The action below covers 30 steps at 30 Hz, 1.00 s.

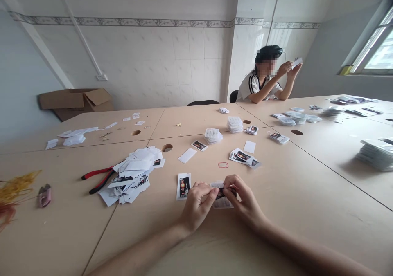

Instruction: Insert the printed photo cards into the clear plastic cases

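My left hand and my right hand are close together at the near middle of the table. Between them they pinch a dark printed card, thumbs on top, fingers closed; it looks bent. Directly beneath the card lies a clear plastic box, partly covered by the hands. To the left of my left hand, almost touching it, is a flat black card with red and yellow print and white borders. Just beyond the box a small red-edged piece rests on the tabletop.
A heap of white-backed cards covers red-and-black pliers partly. Pink snips lie at left. Stacked clear boxes and loose cards stand farther back. A co-worker across the table holds up a card.
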Tool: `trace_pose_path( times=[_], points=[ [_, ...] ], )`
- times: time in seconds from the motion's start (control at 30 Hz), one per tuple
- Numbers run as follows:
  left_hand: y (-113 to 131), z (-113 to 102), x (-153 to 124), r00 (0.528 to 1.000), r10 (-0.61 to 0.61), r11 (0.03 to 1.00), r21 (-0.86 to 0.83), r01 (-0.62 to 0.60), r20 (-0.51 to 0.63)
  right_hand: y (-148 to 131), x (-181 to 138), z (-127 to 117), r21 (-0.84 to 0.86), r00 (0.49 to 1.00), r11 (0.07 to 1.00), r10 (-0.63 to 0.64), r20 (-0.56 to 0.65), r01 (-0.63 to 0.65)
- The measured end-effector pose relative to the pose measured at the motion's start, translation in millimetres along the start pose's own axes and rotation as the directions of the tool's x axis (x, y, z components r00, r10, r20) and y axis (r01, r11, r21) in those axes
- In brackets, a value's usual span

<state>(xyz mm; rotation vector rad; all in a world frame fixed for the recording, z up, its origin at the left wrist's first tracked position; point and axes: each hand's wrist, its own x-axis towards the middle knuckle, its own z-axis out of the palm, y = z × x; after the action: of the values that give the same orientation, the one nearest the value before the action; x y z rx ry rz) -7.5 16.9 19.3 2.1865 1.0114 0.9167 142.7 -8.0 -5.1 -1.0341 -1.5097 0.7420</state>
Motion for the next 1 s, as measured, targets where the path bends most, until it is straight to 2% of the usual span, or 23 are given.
trace_pose_path(
  times=[0.2, 0.37, 0.47, 0.6, 0.87, 1.0],
  points=[
    [-2.1, 0.6, -0.1, 0.998, -0.062, 0.997, -0.039, 0.063, 0.02, 4.8, -1.0, -1.8, 0.058, 0.995, 0.993, 0.103, 0.013, -0.103],
    [-4.6, 1.3, -0.4, 0.985, -0.171, 0.965, -0.196, 0.174, 0.035, 2.1, 2.4, -3.8, 0.196, 0.987, 0.967, 0.16, 0.032, -0.163],
    [-2.9, 0.8, 0.7, 0.98, -0.178, 0.944, -0.266, 0.195, 0.087, 1.2, 4.3, -4.0, 0.288, 0.978, 0.935, 0.196, 0.07, -0.208],
    [-0.9, 0.2, 2.4, 0.977, -0.179, 0.95, -0.238, 0.201, 0.113, 3.5, 5.1, -3.7, 0.368, 0.972, 0.9, 0.213, 0.1, -0.235],
    [-0.3, 1.8, 3.2, 0.989, -0.113, 0.983, -0.131, 0.126, 0.1, -0.2, 4.5, -5.3, 0.252, 0.97, 0.94, 0.242, -0.014, -0.231],
    [-1.0, 2.1, 3.6, 0.991, -0.083, 0.989, -0.117, 0.095, 0.108, 0.3, 3.0, -4.1, 0.25, 0.976, 0.945, 0.215, 0.019, -0.213]
  ],
)
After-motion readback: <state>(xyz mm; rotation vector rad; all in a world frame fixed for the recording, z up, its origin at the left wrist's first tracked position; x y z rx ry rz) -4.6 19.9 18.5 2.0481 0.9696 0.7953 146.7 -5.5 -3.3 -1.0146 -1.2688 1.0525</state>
